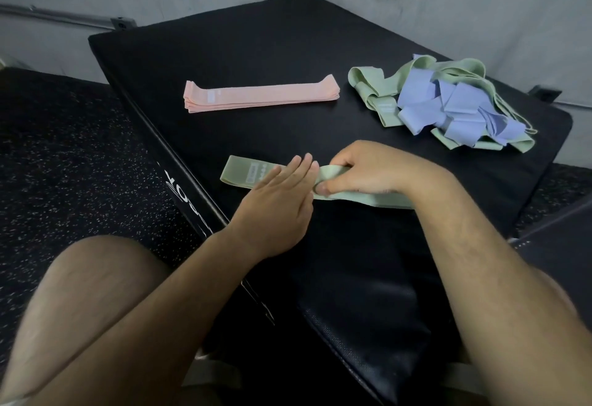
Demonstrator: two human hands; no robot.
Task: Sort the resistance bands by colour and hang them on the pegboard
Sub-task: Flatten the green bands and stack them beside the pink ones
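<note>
Sage-green fabric band [243, 172]: left hand [282, 195], fingers straight, pins it; right hand [368, 171] pinches it, likely flattening it for stacking.

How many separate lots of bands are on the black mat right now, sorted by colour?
pink stack, neat: 1
green band lot, flat, pressed by the left hand and gripped by the right hand: 1
green and lilac heap, tangled, unsorted: 1
Total: 3 lots. The single bands inside the stack and the heap cannot be counted.
</note>
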